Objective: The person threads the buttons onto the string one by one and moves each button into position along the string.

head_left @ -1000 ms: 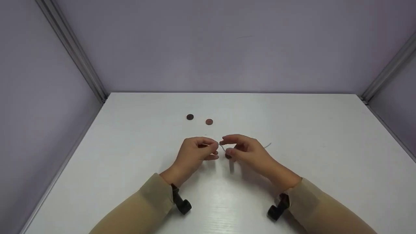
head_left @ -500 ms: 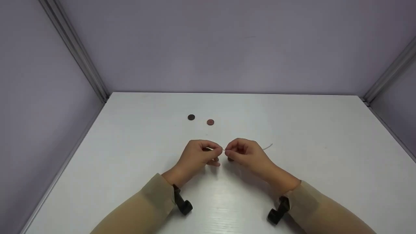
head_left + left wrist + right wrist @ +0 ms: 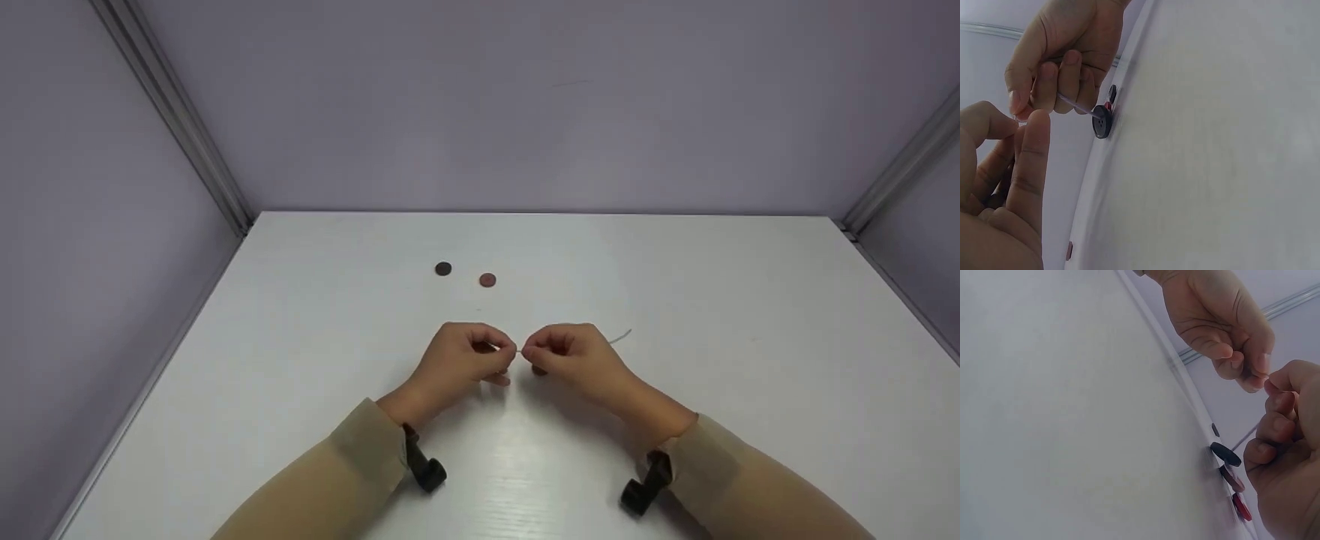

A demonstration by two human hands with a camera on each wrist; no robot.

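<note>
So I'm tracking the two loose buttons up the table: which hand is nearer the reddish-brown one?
Left. The left hand sits just below the reddish-brown button; the right hand is below and further right.

A white rectangular table with a faint wood-grain finish point(image 3: 300, 360) fills the lower half of the head view. It stands inside a booth of plain pale-lilac panels: a back wall point(image 3: 525, 112), a left wall point(image 3: 75, 262) and a right wall point(image 3: 922, 247). A silver metal corner strip point(image 3: 172, 112) runs down where the left wall meets the back one, and a matching strip point(image 3: 900, 169) marks the right corner. Two small round buttons lie flat on the table towards its far side, near each other but apart: a dark, almost black button point(image 3: 443, 268) on the left and a reddish-brown button point(image 3: 487, 280) just to its right, slightly nearer the viewer.
</note>
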